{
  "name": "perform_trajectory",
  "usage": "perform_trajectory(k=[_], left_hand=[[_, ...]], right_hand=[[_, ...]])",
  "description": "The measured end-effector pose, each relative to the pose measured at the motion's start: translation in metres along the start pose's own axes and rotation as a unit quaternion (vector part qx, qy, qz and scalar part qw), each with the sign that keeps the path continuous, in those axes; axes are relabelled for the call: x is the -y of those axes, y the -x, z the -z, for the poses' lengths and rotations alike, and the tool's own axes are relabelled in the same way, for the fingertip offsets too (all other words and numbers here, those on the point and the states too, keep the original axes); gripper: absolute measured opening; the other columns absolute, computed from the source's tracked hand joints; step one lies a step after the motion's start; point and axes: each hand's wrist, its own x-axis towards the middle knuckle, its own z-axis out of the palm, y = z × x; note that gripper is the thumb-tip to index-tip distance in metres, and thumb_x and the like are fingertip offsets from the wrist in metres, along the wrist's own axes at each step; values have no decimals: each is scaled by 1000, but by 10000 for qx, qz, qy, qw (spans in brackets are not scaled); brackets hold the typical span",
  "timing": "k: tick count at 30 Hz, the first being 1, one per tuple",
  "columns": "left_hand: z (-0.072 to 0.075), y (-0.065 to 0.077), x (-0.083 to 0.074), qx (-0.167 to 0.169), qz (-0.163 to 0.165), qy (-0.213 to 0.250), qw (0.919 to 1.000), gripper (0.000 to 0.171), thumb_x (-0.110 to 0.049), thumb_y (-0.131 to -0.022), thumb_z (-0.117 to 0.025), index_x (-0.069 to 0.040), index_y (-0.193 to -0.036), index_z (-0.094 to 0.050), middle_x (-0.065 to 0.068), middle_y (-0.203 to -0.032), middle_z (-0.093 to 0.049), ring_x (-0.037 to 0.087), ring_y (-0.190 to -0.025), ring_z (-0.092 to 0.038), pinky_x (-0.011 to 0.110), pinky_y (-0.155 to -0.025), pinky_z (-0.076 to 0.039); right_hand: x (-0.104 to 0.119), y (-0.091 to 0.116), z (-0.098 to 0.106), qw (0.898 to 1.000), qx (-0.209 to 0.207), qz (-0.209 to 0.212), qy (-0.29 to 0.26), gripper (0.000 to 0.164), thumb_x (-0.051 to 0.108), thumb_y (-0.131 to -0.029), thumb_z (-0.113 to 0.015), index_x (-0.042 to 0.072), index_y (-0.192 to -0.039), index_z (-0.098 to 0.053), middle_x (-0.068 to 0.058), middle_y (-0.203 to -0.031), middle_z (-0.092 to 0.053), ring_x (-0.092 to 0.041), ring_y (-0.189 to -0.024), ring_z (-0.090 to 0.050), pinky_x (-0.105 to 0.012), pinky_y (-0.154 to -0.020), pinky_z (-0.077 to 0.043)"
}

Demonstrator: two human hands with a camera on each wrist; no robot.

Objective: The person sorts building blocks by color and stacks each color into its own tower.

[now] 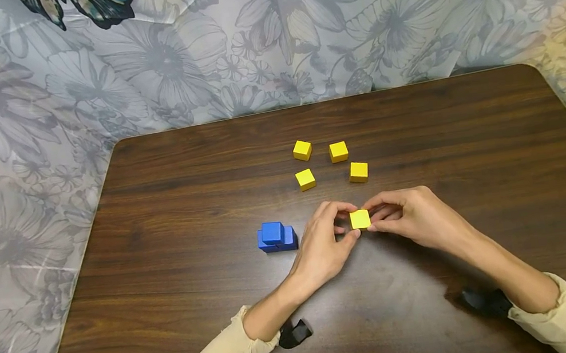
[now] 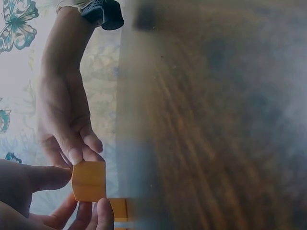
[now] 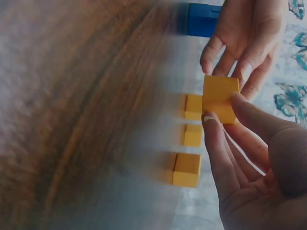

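Between both hands is a yellow cube point(image 1: 360, 219), held at the front middle of the table. My left hand point(image 1: 325, 241) pinches it from the left with thumb and fingertips. From the right, my right hand point(image 1: 414, 217) grips the same yellow cube point(image 3: 220, 99) with thumb and fingers. In the left wrist view, fingers of both hands meet around the yellow cube point(image 2: 89, 182). Left of my left hand stands a small group of blue cubes point(image 1: 273, 233), one on top of others. Whether the held cube touches the table is hard to tell.
Beyond the hands, several loose yellow cubes point(image 1: 358, 172) lie spread on the brown wooden table point(image 1: 185, 181). A flowered cloth point(image 1: 167, 62) hangs behind the table's far edge. Dark wrist straps point(image 1: 294, 333) sit on both forearms.
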Motion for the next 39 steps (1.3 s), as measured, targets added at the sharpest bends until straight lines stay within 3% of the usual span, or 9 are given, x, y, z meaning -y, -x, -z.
perform_trajectory(k=[6,20,28,39], left_hand=[[0,2,3,19,50,-29,10000,30,-4,-89,-73,-13,-116,-64,-1,-112,-59,11,-104,-59,16,-84,-52],[-1,2,8,177,437,-159,9988,29,-3,-87,-76,-14,-112,-64,-1,-108,-60,11,-96,-62,16,-79,-52],[0,5,11,176,749,-24,9970,29,0,-86,-75,-14,-111,-67,-2,-107,-61,10,-94,-63,16,-79,-53],[1,2,8,210,790,-85,9966,29,-2,-87,-75,-13,-112,-67,0,-107,-61,11,-92,-63,17,-79,-52]], right_hand=[[0,3,-4,9996,113,29,-256,25,7,-81,-81,8,-105,-73,1,-92,-74,-7,-80,-71,-22,-67,-58],[-4,2,-14,9990,314,-77,-294,19,9,-82,-82,12,-98,-73,4,-88,-74,-6,-80,-71,-23,-68,-58],[-6,-1,-20,9984,533,-171,-109,20,11,-81,-82,13,-99,-73,4,-90,-74,-4,-80,-71,-21,-69,-58],[-5,-3,-16,9980,596,-198,24,20,10,-82,-82,11,-100,-72,3,-91,-73,-5,-81,-70,-21,-70,-58]])
